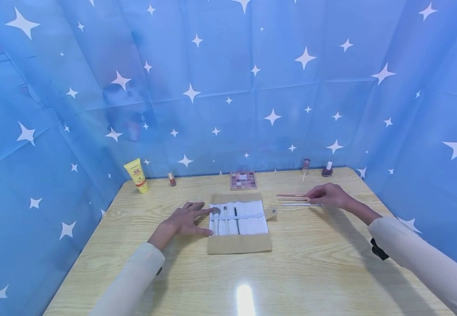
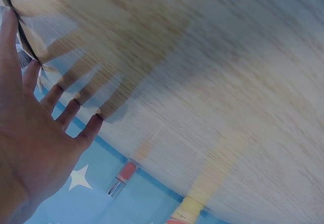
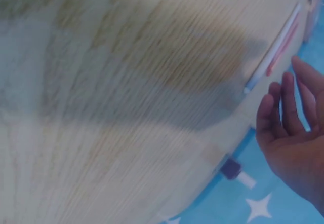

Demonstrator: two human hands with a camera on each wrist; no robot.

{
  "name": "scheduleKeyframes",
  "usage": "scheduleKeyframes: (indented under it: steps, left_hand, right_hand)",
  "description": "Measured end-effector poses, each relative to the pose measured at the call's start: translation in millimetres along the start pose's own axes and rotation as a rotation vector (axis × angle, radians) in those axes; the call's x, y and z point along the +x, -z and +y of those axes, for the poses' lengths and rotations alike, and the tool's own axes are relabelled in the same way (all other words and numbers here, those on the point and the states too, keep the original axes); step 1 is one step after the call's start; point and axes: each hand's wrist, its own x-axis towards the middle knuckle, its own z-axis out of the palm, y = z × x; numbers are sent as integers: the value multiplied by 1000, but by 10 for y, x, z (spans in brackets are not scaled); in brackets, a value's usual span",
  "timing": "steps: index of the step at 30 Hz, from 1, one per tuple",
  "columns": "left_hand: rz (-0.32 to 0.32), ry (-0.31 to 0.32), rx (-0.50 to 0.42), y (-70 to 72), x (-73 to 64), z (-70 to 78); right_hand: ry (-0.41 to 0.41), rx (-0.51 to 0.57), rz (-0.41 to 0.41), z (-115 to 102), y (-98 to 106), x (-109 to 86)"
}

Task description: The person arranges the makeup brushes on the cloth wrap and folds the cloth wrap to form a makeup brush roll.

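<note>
My left hand (image 1: 187, 219) lies with fingers spread at the left edge of an unrolled tan and white brush roll (image 1: 239, 248). Its index finger and thumb touch that edge. Tucked in the roll's slots are a fluffy makeup brush (image 1: 216, 215), a smaller brush (image 1: 226, 219) and a thin dark stick (image 1: 237, 221). To the right of the roll, my right hand (image 1: 329, 195) hovers low at the right ends of two slim reddish sticks (image 1: 287, 195) and a white stick (image 1: 293, 204). In the right wrist view its fingers are loosely bent, with nothing visibly pinched.
Along the table's back edge stand a yellow tube (image 1: 137, 175), a small lipstick-like tube (image 1: 172, 179), an eyeshadow palette (image 1: 243, 180), a small clear-and-brown tube (image 1: 305, 164) and a dark nail polish bottle (image 1: 327, 170). A blue starry curtain (image 1: 228, 109) hangs behind.
</note>
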Motion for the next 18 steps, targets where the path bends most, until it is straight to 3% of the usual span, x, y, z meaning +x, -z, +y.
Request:
scheduleKeyframes:
  steps: [18]
  left_hand:
    - [8,-6,-2,-24,9,-27]
  right_hand:
    - [-31,-31,-19,231,-73,-49]
